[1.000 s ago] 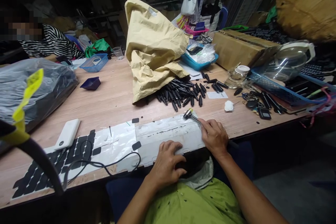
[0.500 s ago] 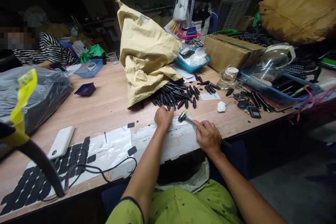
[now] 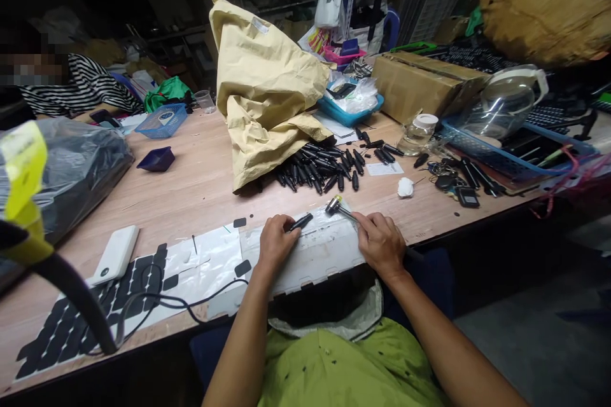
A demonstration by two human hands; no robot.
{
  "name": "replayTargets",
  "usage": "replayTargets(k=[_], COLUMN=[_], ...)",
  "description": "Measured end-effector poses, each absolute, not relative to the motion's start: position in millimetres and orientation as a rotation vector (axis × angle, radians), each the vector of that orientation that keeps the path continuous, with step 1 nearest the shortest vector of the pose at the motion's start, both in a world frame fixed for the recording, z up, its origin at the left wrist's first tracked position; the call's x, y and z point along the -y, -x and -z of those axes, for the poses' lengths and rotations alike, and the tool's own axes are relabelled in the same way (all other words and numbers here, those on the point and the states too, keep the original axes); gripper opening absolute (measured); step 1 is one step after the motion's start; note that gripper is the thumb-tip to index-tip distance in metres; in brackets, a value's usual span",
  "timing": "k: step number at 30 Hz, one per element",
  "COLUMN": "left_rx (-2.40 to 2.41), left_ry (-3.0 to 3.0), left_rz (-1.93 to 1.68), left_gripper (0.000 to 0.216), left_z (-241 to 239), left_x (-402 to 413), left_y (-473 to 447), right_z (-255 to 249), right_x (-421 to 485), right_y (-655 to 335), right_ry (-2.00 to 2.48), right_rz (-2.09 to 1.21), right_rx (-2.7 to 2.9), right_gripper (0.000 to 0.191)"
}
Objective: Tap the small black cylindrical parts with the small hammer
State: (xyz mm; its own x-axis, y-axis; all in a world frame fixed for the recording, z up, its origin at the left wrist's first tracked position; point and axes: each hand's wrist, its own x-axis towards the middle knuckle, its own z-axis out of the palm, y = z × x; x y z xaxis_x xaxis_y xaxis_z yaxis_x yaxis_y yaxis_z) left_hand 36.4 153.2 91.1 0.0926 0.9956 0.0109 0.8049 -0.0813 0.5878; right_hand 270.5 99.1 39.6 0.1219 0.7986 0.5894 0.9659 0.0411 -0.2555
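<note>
Black pen barrel (image 3: 300, 222) pinched in left hand (image 3: 273, 243) over the white sheet (image 3: 315, 248), right hand (image 3: 380, 243) closed on small hammer (image 3: 337, 206) beside it: seating step apparently in hand; next move needs barrel steadied, a light tap.

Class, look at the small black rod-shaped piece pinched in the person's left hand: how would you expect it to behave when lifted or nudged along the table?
The black piece probably stays stiff: it juts straight from the left hand without drooping. It seems light, since fingertips alone hold it. Its round, slim shape, like the pile of black pieces, suggests it may roll if pushed sideways.
</note>
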Motion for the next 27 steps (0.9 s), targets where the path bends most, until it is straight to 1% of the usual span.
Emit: replayTargets(k=[5,8,11,16,19,22,27], left_rx=[-1.723,-1.734,-1.720,-1.688,-1.659,-1.631,-1.637], left_ry=[-1.984,-1.980,-1.970,-1.979,-2.002,-2.037,-2.070], left_rz=[-0.641,-0.624,-0.620,-0.644,-0.663,-0.688,-0.704], left_gripper=[0.013,0.013,0.014,0.015,0.015,0.015,0.017], left_z=[-80,-78,-77,-73,-70,-67,-64], left_x=[-150,-152,-154,-156,-159,-160,-160], left_y=[-36,-39,-39,-37,-35,-35,-35], right_z=[-39,-42,-50,-65,-65,-61,-58], right_x=[-101,-101,-99,-90,-85,-82,-79], right_y=[-274,-279,-277,-255,-241,-235,-234], right_ry=[1.790,1.764,1.703,1.464,1.398,1.395,1.395], right_rz=[0.381,0.325,0.175,-0.251,-0.410,-0.429,-0.344], right_rx=[1.719,1.739,1.714,1.669,1.680,1.677,1.672], right_gripper=[0.034,0.033,0.034,0.033,0.032,0.033,0.033])
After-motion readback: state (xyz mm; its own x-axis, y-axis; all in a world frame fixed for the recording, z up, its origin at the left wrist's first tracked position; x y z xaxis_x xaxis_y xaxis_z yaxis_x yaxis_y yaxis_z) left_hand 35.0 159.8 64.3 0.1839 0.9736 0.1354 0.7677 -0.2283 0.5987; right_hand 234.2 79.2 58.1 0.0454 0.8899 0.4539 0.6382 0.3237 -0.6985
